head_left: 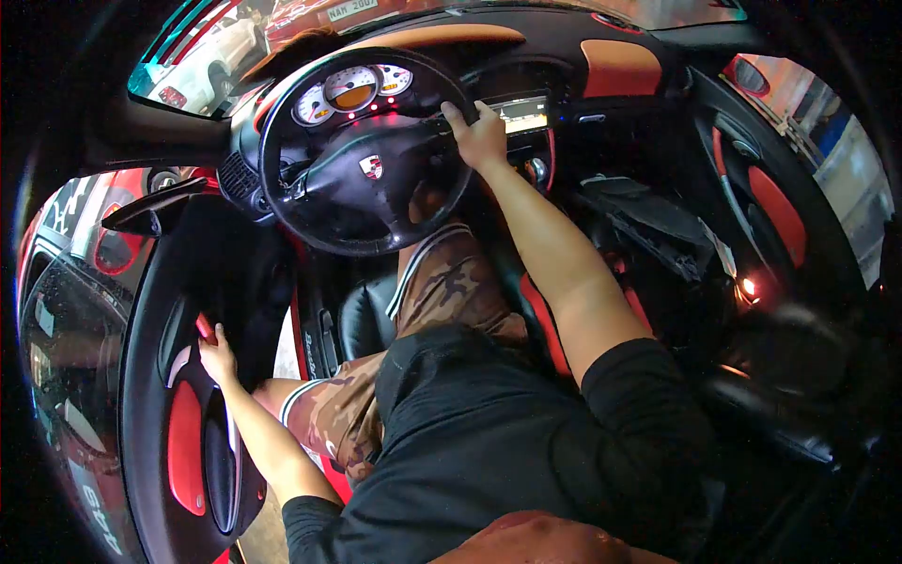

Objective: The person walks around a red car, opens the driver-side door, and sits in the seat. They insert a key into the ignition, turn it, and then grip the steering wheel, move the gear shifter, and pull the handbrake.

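Note:
My right hand [481, 141] is closed on the right side of the black steering wheel [272, 141], thumb inward and forearm stretched across from the seat. A crest badge [372, 166] marks the wheel's hub. Down on the left, my left hand [218, 355] reaches to the open car door [155, 310], its fingers closed around a red door handle [205, 326]. The grip's far side is hidden. Just below that hand lies a red armrest panel [186, 449] on the door.
Behind the wheel, the white-faced gauges [352, 89] are lit, with red warning lights. A lit screen [524, 115] sits in the centre console. Black bag-like material [648, 221] lies on the passenger side. Another red car [117, 221] stands outside the open door.

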The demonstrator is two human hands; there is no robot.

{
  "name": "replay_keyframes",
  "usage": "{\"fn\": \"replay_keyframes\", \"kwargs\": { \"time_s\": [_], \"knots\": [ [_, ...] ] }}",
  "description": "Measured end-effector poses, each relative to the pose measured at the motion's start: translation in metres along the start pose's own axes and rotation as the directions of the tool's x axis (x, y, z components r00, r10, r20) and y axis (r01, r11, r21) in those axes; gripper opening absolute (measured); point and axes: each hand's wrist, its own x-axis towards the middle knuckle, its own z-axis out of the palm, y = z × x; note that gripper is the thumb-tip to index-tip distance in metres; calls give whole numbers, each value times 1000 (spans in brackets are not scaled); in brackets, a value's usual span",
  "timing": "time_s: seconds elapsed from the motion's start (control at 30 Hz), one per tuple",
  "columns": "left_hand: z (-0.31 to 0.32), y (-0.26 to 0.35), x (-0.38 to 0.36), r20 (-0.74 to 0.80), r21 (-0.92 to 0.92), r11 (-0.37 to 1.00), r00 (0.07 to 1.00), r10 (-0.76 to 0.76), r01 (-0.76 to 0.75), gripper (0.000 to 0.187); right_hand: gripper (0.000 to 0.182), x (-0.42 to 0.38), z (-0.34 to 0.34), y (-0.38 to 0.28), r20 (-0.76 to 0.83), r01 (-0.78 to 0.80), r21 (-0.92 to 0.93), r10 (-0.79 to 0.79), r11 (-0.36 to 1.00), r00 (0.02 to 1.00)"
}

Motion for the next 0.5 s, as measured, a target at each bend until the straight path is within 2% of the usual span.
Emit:
{"fn": "replay_keyframes", "kwargs": {
  "time_s": [0.07,0.17,0.2,0.27,0.33,0.37,0.5],
  "knots": [
    [4,-5,1,-21,-8,1000,1000,15,-15,77,85,2,6,7,-36,-11,-38,9,999,999],
    [0,-5,3,4,30,1000,1000,-4,4,78,88,-3,-8,-12,54,-47,33,45,998,998],
    [-2,2,0,19,5,1000,1000,-5,5,78,86,-1,-1,-3,6,-50,-25,50,998,999],
    [12,-19,11,1,69,997,1000,29,-29,75,81,-7,-19,-25,81,-68,3,68,998,994],
    [-3,2,-2,-8,-13,997,997,74,-74,72,79,-4,-1,-3,-35,-6,-3,6,1000,999],
    [-3,6,-3,-12,-22,998,998,60,-60,71,80,-5,-9,-12,7,-24,25,24,999,1000],
    [-1,-1,0,-37,5,999,998,41,-41,72,78,-7,-11,-14,-15,-40,2,40,999,999]
  ]
}}
